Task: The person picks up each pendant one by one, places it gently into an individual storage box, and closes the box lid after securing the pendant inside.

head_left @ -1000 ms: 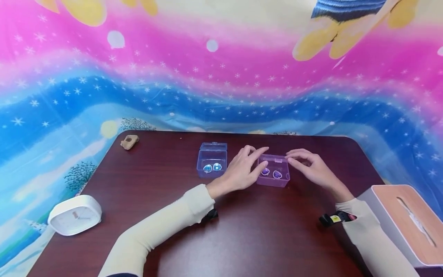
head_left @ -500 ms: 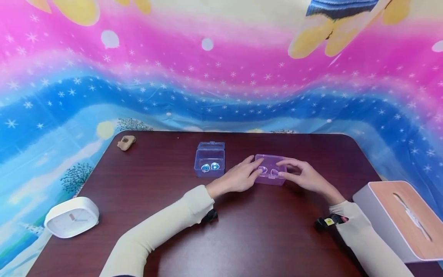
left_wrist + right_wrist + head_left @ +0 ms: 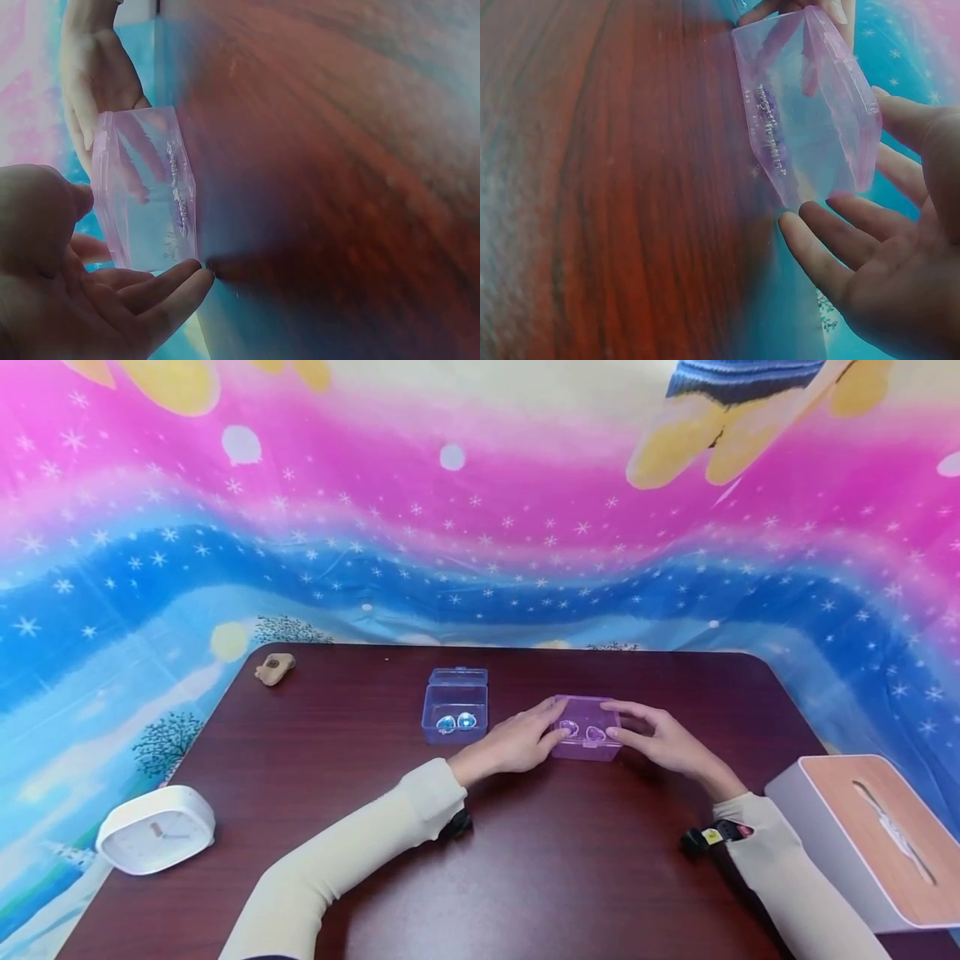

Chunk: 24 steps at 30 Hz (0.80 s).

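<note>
A see-through purple plastic box (image 3: 588, 752) stands on the dark table with its lid down, holding two purple stones with white beaded edging (image 3: 596, 734). My left hand (image 3: 513, 743) is at its left end, thumb and forefinger touching the lid and the other fingers extended along the end wall. At the right end is my right hand (image 3: 667, 739): its thumb meets the lid's front edge, and its other fingers stretch out beside the box in the right wrist view. To the left, a blue box (image 3: 455, 710) with its lid raised holds two similar blue stones (image 3: 467, 720).
A white clock (image 3: 156, 831) stands at the table's left side. One small brown object (image 3: 274, 669) lies in the far left corner. By my right forearm is a tissue box (image 3: 873, 835) with a wood-look top. A colourful cloth (image 3: 480, 568) hangs behind the table.
The purple box's lid has come forward and down over the stones. My right hand has moved from the back right corner to the right end; my left fingers have come lower.
</note>
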Tool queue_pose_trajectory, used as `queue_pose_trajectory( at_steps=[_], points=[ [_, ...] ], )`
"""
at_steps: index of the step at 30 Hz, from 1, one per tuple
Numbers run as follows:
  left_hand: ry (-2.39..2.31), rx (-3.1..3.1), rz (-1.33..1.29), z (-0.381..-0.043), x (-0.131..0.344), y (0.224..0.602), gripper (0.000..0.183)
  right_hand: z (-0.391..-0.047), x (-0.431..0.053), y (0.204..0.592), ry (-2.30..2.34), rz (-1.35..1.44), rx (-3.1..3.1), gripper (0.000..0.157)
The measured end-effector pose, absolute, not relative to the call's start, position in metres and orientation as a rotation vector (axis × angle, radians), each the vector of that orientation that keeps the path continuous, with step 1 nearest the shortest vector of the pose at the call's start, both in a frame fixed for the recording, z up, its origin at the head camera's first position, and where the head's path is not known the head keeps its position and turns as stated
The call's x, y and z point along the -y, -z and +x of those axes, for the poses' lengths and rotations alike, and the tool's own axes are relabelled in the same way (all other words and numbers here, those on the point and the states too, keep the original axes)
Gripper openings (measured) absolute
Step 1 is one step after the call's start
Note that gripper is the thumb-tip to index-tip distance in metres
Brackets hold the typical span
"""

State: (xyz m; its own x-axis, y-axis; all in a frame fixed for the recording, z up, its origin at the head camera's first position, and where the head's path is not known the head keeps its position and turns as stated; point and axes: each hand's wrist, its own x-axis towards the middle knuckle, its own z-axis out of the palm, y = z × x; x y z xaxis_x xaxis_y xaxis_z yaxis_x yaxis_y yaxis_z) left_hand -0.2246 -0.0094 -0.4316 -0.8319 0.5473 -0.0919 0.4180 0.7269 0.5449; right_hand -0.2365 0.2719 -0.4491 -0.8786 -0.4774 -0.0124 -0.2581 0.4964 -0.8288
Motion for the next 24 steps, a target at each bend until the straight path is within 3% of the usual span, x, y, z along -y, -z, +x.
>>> queue_pose_trajectory(
  at_steps=[24],
  points=[
    [-0.730,-2.774,0.733,-0.213,0.019,0.429,0.062,-0.242,-0.262,0.435,1.190,-0.752,-2.676,0.048]
  ],
)
